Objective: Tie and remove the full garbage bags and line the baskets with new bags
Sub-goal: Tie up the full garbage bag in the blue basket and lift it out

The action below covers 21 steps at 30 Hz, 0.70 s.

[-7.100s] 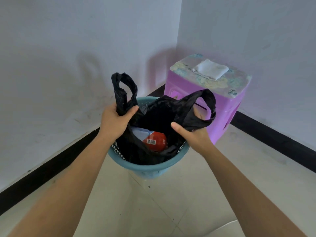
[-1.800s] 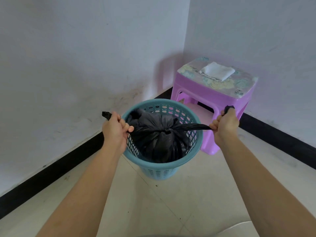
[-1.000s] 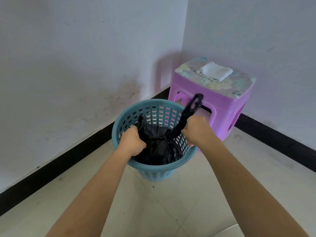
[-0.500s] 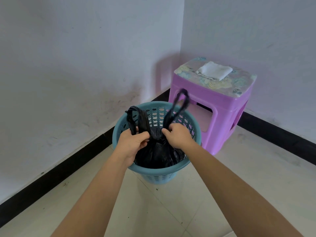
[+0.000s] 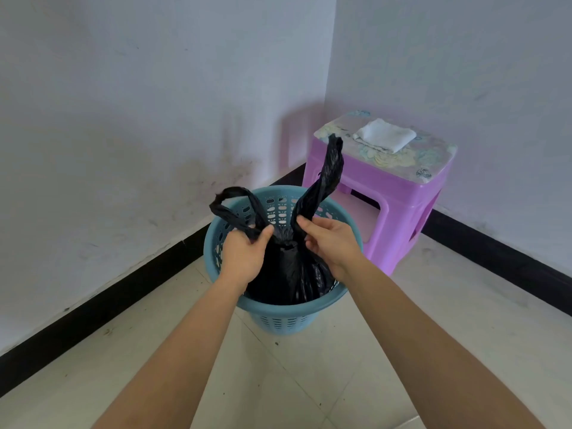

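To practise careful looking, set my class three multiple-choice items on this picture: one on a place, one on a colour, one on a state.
1. Where does the folded white cloth lie? A on the floor; B on the purple plastic stool; C on a shelf.
2. What colour is the round perforated plastic basket? A blue; B red; C yellow.
3. The black plastic garbage bag is: A knotted, inside the basket; B spread open over the rim; C lying on the floor.
Key: B, the cloth rests on the stool's top; A, its wall is blue; A, a knot shows and the bag sits within the rim.
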Tool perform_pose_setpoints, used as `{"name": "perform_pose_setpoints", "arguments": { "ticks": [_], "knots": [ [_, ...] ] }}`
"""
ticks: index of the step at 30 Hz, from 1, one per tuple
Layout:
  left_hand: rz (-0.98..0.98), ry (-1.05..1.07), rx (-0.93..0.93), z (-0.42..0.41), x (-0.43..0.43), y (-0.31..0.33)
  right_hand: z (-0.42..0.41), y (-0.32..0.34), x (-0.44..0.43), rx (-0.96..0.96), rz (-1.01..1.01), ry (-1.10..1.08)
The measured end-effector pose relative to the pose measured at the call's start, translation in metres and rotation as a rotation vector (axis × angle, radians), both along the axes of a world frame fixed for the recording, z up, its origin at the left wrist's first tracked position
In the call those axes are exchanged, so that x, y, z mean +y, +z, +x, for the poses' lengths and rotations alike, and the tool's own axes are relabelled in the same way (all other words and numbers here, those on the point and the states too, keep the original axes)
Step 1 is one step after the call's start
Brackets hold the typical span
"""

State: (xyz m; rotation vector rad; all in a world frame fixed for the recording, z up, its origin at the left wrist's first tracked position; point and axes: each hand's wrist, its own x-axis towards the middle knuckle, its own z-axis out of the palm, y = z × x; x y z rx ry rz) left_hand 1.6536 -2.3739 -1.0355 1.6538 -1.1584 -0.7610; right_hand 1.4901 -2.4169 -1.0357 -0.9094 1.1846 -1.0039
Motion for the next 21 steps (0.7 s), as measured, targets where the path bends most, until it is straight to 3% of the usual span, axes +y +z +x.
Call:
{"name": "perform_pose_setpoints", "arguments": {
  "ticks": [4, 8, 15, 18, 21],
  "knots": [
    [-0.151, -0.025, 0.153, 0.003, -0.001, 0.015, -0.008, 0.010, -0.002, 0.358, -0.331, -0.077],
    [-0.103, -0.116, 0.309, 0.004, -0.008, 0.032, -0.008, 0.018, -0.004, 0.485, -0.475, -0.084],
    [0.019, -0.439, 0.502, 0.027, -0.005, 0.037, -0.011, 0.018, -0.005, 0.451, -0.576, -0.051],
    [0.020, -0.443, 0.458, 0.034, -0.007, 0.038, -0.015, 0.021, -0.005, 0.376, -0.582, 0.032],
    [0.042, -0.413, 0.331, 0.033, -0.008, 0.037, -0.014, 0.024, -0.006, 0.420, -0.579, 0.186]
  ]
}}
